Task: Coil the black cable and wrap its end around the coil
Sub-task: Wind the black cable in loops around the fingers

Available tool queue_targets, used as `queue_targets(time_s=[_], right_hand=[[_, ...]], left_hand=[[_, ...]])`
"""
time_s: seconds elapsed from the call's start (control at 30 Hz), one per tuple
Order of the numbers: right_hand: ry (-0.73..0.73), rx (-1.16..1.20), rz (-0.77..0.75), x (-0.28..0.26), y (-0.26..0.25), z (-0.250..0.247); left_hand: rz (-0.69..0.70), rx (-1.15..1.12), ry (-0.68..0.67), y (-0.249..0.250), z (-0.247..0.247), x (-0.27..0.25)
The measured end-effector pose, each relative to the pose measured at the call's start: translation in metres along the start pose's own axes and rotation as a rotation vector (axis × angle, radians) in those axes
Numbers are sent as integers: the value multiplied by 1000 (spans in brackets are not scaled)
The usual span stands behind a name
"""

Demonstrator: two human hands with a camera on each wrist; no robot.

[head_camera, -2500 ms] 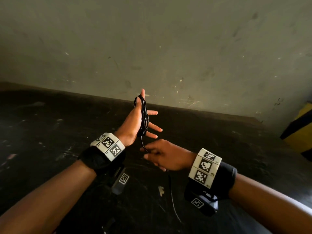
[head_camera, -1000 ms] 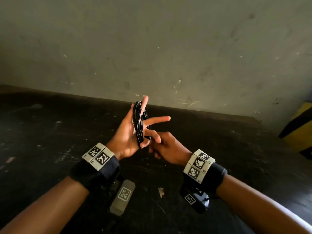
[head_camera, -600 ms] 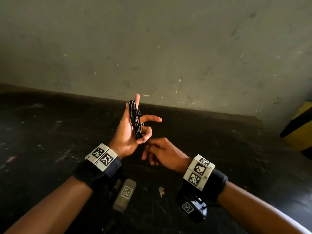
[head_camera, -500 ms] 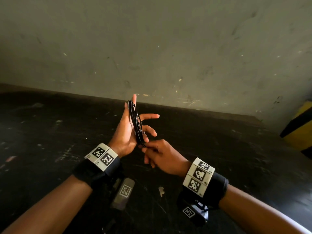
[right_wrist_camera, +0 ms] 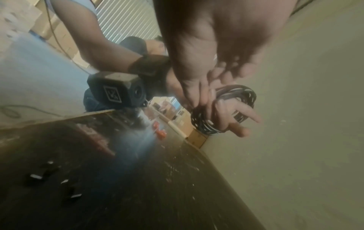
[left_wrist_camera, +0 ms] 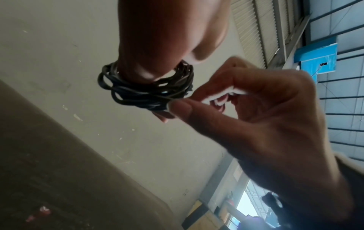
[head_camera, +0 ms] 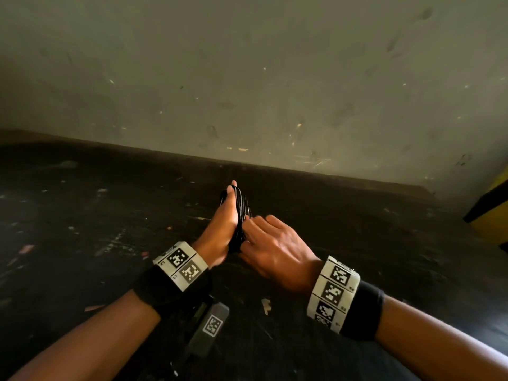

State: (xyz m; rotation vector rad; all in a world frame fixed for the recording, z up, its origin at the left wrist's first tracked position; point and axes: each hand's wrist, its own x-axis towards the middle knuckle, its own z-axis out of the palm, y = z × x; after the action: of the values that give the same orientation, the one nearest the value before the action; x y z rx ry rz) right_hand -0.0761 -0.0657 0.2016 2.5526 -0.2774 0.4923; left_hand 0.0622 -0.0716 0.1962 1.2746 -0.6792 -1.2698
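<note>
The black cable [head_camera: 242,215] is a tight coil wound round my left hand [head_camera: 222,226], which stands upright above the dark table with its fingers stretched out. In the left wrist view the coil [left_wrist_camera: 145,95] loops round my left hand [left_wrist_camera: 161,38] between thumb and far finger. My right hand [head_camera: 264,235] presses in from the right; its thumb and forefinger [left_wrist_camera: 181,107] pinch a strand at the coil's edge. The right wrist view shows the coil [right_wrist_camera: 204,124] on the spread fingers of my left hand [right_wrist_camera: 232,112], under my right hand [right_wrist_camera: 197,65]. The cable's tip is hidden.
A scuffed black table [head_camera: 82,215] carries small scraps and red bits. The grey wall [head_camera: 247,78] rises right behind it. A yellow and black object [head_camera: 492,213] stands at the far right.
My left hand has dropped lower and turned its back to the camera. My right hand has risen from below the coil to its right side. The loose tail seen hanging earlier no longer shows.
</note>
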Motion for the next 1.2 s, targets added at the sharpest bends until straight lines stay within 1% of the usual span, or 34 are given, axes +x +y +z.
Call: queue_targets(time_s=[0.07, 0.13, 0.23, 0.33, 0.47, 0.57, 0.67, 0.77, 0.9, 1.0, 1.07, 1.2], right_hand=[[8, 15, -33, -1, 2, -1], [9, 51, -47, -2, 4, 1], [-13, 96, -84, -3, 8, 6], [-44, 92, -147, -3, 10, 9], [-104, 159, -232, 0, 13, 10], [-109, 270, -238, 3, 14, 10], [-157, 331, -228, 7, 14, 11], [-160, 407, -192, 9, 13, 9], [-106, 416, -133, 8, 10, 11], [-34, 421, -81, 7, 7, 16], [5, 456, -3, 6, 5, 19], [48, 600, 212, 2, -1, 28]], left_hand=[[-63, 48, -12, -2, 3, -3], [-75, 66, -28, -3, 1, -4], [-131, 12, -102, -5, -8, -4], [-195, -79, -132, -7, -16, -5], [-252, -79, -194, -11, -21, -6], [-284, -47, -210, -12, -23, -10], [-294, -23, -215, -15, -26, -9], [-272, 30, -236, -17, -26, -8], [-234, 86, -283, -14, -25, -17], [-191, 105, -298, -12, -26, -22], [-120, 143, -286, -11, -28, -26], [87, 230, -218, -19, -36, -37]])
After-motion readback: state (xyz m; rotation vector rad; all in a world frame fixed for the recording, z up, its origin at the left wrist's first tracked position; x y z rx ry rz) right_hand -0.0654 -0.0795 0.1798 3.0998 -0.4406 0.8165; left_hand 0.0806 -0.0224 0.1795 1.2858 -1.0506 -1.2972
